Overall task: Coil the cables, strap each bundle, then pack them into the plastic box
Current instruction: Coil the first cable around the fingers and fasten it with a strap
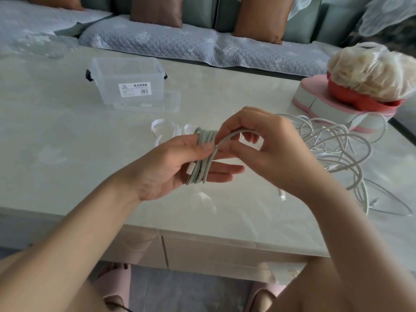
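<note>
Plastic box (129,79): we are leaving it open at the far left of the table (56,136), with its lid (157,104) lying just in front. No bundle is sitting in it yet.
Straps (164,129): they are lying loose on the table between the box and our hands, near enough to reach once the coil is finished.
Left hand (171,167): we are using it as the former, with fingers extended and the thumb pinning the turns against them. The thumb should be pressing firmly so that no turn is slipping off.
Grey cable (202,161): it is sitting in several turns around the left fingers, above the table. We should be laying each turn beside the previous one, not across it. We cannot tell how much free length is remaining.
Right hand (265,140): its thumb and fingers are pinching the free run and guiding it over the coil. We are advising light, even tension.
Loose cables (333,143): they are lying tangled on the table at the right, waiting to be coiled.
</note>
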`<state>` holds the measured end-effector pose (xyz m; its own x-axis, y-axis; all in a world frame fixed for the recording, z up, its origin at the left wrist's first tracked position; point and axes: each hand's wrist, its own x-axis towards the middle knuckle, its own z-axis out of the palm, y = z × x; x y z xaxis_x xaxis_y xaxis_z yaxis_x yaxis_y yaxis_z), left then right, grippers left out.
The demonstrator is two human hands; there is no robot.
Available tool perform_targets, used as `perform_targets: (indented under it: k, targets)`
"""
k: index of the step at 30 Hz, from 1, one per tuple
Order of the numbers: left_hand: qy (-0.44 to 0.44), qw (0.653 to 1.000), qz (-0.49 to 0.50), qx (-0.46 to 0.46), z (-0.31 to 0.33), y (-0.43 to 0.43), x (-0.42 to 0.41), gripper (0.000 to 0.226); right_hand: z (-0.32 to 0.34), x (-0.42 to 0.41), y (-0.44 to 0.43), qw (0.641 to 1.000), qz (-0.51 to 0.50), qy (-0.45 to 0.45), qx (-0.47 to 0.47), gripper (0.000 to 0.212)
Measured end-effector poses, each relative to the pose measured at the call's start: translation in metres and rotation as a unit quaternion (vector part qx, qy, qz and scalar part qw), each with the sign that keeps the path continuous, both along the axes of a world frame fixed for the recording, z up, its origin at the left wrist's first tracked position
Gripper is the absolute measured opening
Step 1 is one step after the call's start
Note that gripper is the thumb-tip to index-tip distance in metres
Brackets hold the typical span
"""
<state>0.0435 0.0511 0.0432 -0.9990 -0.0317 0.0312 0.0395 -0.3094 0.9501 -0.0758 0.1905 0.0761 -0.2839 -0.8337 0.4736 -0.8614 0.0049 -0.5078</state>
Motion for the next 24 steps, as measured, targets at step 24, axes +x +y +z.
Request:
perform_targets:
  k: [24]
  targets:
    - [-0.035,0.996,-0.042,0.066,0.0024,-0.0008,0.0053,0.043,0.0019,0.0017,0.0003,0.996,0.019,-0.090,0.014,0.013]
